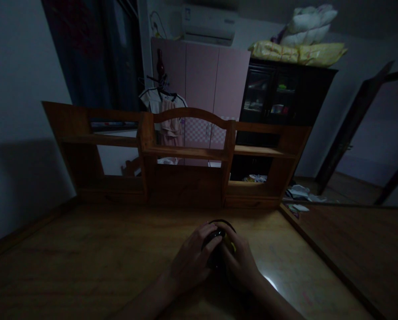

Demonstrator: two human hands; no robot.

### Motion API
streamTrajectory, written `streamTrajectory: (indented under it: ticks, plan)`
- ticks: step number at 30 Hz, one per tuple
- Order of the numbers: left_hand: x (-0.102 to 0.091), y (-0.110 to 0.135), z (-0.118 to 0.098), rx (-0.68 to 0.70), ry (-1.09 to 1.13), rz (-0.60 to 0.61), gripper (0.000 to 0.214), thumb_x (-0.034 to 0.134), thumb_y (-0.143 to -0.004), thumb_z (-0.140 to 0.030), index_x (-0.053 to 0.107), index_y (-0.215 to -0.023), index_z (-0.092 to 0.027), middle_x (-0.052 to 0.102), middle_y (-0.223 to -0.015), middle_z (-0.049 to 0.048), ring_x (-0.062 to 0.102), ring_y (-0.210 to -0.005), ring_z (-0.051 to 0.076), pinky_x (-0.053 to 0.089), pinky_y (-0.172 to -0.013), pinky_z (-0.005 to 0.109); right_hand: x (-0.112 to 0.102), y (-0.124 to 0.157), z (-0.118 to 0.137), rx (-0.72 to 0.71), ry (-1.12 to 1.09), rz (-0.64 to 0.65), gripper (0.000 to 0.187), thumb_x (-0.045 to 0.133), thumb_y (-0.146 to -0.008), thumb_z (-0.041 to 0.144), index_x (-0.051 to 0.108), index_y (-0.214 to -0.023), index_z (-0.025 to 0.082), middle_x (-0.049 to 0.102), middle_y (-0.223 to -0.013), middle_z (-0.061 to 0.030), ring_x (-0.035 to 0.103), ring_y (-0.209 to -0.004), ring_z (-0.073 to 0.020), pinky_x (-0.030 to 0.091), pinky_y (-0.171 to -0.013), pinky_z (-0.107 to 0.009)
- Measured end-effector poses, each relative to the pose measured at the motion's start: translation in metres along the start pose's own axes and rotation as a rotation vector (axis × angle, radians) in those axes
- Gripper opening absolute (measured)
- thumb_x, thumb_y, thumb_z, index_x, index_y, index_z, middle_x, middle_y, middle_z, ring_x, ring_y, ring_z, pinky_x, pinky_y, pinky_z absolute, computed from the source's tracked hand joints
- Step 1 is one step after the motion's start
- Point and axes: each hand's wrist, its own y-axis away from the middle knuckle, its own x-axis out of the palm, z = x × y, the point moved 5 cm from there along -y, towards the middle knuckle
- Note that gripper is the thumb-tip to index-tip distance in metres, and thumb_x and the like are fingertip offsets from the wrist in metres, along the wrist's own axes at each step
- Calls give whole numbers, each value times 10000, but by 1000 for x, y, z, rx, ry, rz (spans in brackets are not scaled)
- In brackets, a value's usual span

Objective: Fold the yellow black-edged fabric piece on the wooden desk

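Both my hands meet at the middle of a wooden desk point(85, 258), wrapped round a small dark round object point(220, 235) with a yellowish patch on it. My left hand point(192, 260) curls over its left side and top. My right hand point(240, 260) cups its right side. The room is dim, and I cannot make out what the object is. Most of it is hidden by my fingers.
A wooden shelf unit point(185, 153) stands along the desk's back edge. Behind it are a pink wardrobe point(215, 84), hanging clothes point(167, 111) and a dark glass cabinet point(279, 95) with bedding on top. The floor and an open door point(352, 124) lie to the right.
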Motion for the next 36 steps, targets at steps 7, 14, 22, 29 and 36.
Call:
streamTrajectory:
  ticks: [7, 14, 22, 29, 36]
  plan:
    - [1, -1, 0, -3, -17, 18, 677, 567, -762, -78, 338, -1392, -176, 335, -1440, 150, 325, -1375, 298, 369, -1110, 518, 1, 1, -7, 25, 43, 13, 445, 481, -899, 121, 499, -1325, 247, 654, -1227, -70, 631, -1092, -219, 495, -933, -338]
    - [1, -1, 2, -20, -4, 33, 670, 550, -795, -78, 315, -1410, -196, 354, -1431, 138, 329, -1370, 285, 359, -1114, 527, 3, 0, -6, 49, 57, 30, 348, 443, -932, 158, 524, -1264, 226, 672, -1159, -84, 656, -991, -219, 512, -851, -328]
    - [2, -2, 2, -33, -26, 35, 676, 506, -799, -43, 308, -1433, -170, 365, -1424, 142, 331, -1367, 273, 363, -1113, 506, 3, -1, -4, 89, 49, 39, 433, 529, -823, 102, 551, -1242, 210, 680, -1141, -66, 644, -999, -218, 490, -890, -324]
    - [5, -1, 1, -19, 4, 78, 704, 516, -789, -51, 290, -1446, -165, 367, -1423, 141, 337, -1361, 270, 335, -1128, 513, 2, -1, -11, 125, -41, 82, 527, 521, -740, 73, 571, -1247, 207, 681, -1150, -55, 619, -1049, -234, 463, -942, -343]
    - [2, -4, -1, -66, -25, 94, 668, 560, -839, -143, 283, -1448, -147, 398, -1408, 147, 350, -1354, 273, 335, -1134, 483, -3, -3, -19, 124, -214, 180, 495, 425, -848, 156, 549, -1325, 213, 639, -1251, -53, 572, -1141, -250, 436, -989, -384]
